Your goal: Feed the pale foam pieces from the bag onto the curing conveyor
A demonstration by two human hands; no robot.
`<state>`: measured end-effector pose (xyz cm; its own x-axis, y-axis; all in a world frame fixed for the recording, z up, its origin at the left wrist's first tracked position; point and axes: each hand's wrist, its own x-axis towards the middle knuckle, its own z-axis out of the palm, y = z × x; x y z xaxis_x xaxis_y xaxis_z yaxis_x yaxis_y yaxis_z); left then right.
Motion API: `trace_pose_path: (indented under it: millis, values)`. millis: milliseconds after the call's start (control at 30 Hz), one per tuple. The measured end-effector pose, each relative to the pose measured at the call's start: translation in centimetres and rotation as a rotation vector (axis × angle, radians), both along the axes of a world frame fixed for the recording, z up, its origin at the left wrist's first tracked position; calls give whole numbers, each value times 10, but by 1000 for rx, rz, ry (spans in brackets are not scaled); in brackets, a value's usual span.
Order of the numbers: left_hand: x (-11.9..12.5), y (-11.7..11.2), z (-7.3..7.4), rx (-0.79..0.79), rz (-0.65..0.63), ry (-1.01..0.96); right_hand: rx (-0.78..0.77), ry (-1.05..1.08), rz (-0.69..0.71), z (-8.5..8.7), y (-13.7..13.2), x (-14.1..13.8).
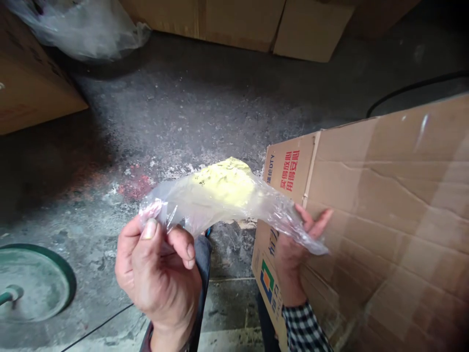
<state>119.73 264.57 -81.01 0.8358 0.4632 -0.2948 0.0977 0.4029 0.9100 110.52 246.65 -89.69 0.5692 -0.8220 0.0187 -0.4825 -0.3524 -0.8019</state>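
**Bag [179, 200] stretched crosswise between two hands**

The clear bag is raised above the floor [190, 112], its long axis running side to side and bowing away from the person at the middle. Its pale yellow contents [232, 183] sit in that bow, roughly midway between the hands, so neither is plainly nearer.

The left hand [159, 278] has its fingers curled in tight, a fold of film pinched at the bag's left end. From that pinch, the contents lie to the right and a little farther out.

The right hand [295, 247] is at the other end, where the film narrows into a twisted strip across it and trails past. Two of its digits stand apart, pointing outward; the others are hidden, so whether they grip the film cannot be told. From here the contents lie to the left and farther out.

A printed box [384, 205] stands close by the right hand; whether they touch is unclear. A green disc [32, 281] lies to the left.
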Motion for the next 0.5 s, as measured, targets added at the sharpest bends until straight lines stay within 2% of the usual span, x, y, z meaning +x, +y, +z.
trace_pose_path:
  millis: [33,100,167,233,333,433,500]
  values:
    - [-1,-1,1,3,1,3,5,-66,-38,18,0,4]
    - [-3,-3,2,4,-4,10,122,-171,-52,52,2,11]
    - [-6,-6,5,-6,-8,6,196,-217,-64,73,2,17]
    - [-8,-9,7,-14,-12,2,291,-219,-144,80,-1,20]
    - [-13,-14,9,-7,-26,-2,458,-195,-232,72,-12,21]
    - [-18,-17,9,2,-45,-18,422,-62,-115,74,-13,8]
    - [-22,-21,8,7,-74,-23,353,116,39,90,-4,-17]
